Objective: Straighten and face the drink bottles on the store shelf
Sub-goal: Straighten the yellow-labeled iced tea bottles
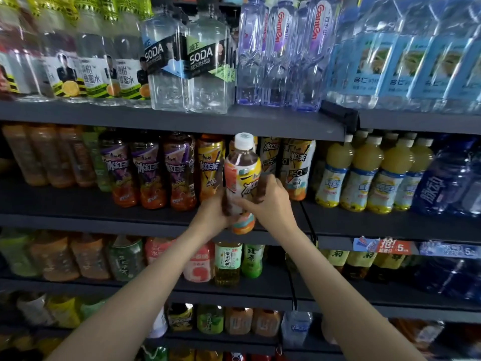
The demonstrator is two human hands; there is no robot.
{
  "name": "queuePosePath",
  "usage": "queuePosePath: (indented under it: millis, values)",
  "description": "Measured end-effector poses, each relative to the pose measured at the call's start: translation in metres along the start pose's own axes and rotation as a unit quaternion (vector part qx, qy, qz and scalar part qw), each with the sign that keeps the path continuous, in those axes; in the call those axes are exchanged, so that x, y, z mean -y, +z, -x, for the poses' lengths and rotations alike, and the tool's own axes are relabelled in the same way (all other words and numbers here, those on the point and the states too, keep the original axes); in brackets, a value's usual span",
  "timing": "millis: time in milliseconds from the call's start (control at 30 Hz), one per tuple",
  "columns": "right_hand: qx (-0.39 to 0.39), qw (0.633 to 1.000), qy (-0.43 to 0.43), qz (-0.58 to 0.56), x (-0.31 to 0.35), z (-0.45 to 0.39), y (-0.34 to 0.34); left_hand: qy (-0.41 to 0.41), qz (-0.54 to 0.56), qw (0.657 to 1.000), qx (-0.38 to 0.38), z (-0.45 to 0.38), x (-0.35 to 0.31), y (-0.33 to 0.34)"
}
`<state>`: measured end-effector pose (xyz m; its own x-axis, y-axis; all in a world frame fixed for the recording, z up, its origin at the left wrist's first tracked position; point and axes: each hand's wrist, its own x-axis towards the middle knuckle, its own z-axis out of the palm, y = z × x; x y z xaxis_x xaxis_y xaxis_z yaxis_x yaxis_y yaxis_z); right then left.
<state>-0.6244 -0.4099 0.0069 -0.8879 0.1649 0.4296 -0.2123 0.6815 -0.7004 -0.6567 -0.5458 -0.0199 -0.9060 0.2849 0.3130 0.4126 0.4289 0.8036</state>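
both hands are wrapped around one iced tea bottle (242, 182), held out in front of the second shelf (104, 204) rather than standing on it. the left hand (214, 212) grips the lower left side of the bottle, fingers curled behind and around it, palm against the label. the right hand (268, 201) clasps it from the right, fingers curled across the front of the label at mid height and the thumb low near the bottle's base. the bottle stands nearly upright, its long axis vertical with a slight lean of the top to the left, white cap (244, 140) pointing up just under the edge of the shelf above. its yellow and orange label faces partly toward the camera, turned a little to the right, the big characters half hidden under the right hand's fingers. just left of the left hand stands a row of purple-labelled tea bottles (151, 175); just right of the right hand, yellow-labelled tea bottles (296, 168), then pale yellow juice bottles (364, 175) farther right. above the hands, soda water bottles (187, 58) stand on the top shelf.
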Motion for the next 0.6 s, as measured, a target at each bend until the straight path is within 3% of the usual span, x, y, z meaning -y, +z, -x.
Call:
queuePosePath:
  millis: [167,333,600]
  values:
    - [0.066,0.996,0.016,-0.053,-0.039,-0.028,0.002,-0.006,-0.011,0.999,0.048,-0.024,0.010,-0.006]
    - [-0.027,0.997,0.072,-0.005,-0.076,-0.072,0.009,-0.040,-0.034,0.997,0.052,-0.048,0.013,-0.003]
    - [-0.041,0.990,0.134,0.004,-0.089,-0.139,0.049,-0.070,-0.045,0.995,0.060,-0.059,0.019,-0.006]
